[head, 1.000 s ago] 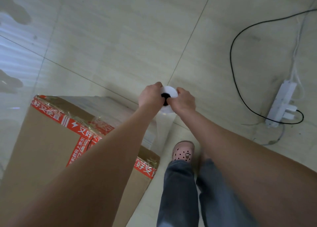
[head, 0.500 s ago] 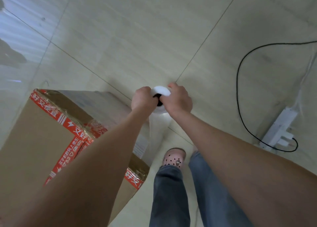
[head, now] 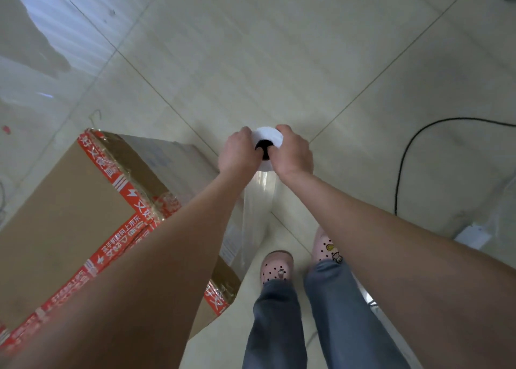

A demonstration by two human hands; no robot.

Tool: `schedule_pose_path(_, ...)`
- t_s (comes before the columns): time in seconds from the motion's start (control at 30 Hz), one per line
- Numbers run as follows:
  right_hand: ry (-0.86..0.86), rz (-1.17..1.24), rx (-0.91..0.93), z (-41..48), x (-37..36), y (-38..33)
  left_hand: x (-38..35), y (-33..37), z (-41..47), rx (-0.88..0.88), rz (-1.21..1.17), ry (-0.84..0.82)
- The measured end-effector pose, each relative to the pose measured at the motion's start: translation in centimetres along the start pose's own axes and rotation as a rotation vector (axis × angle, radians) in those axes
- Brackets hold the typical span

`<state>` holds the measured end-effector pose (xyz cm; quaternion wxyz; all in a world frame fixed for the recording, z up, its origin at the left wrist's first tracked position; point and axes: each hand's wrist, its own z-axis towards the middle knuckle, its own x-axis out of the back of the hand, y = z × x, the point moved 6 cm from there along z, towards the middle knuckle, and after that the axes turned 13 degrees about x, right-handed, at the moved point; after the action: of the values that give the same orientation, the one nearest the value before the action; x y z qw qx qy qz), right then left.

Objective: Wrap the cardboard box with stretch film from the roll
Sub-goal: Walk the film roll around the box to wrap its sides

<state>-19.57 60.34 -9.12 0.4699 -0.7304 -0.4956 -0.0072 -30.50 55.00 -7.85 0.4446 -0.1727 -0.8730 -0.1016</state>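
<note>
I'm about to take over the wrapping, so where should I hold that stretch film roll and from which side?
Grip the roll at its top end, one hand on each side, thumbs hooked into the dark core hole, as the left hand and right hand do. It stands upright with film feeding off toward the cardboard box, so holding the core probably lets it spin.

The box stood on the floor — brown cardboard, edges bound in red printed tape, its near side already under clear film. The white roll hung upright just beside it — dark core showing.
</note>
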Motion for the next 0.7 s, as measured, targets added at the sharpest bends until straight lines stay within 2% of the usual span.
schedule_pose_path(0.1,0.075,-0.032,0.036,0.4,1.0,0.0,0.4,2.3,0.1,-0.169,0.133,0.058)
schedule_pose_path(0.23,0.022,-0.149,0.145,1.4,1.5,-1.2,0.3,3.4,0.1,-0.255,0.196,0.080)
schedule_pose_path(0.37,-0.016,-0.159,0.172,2.4,0.9,-2.1,1.0,2.9,1.3,-0.195,0.162,0.089)
schedule_pose_path(0.53,-0.015,-0.034,-0.066,3.1,0.6,-1.5,1.9,3.0,3.1,-0.136,0.105,0.033)
schedule_pose_path(0.7,-0.020,-0.089,0.016,4.7,0.2,-4.3,2.9,0.7,5.4,0.009,-0.067,-0.048)
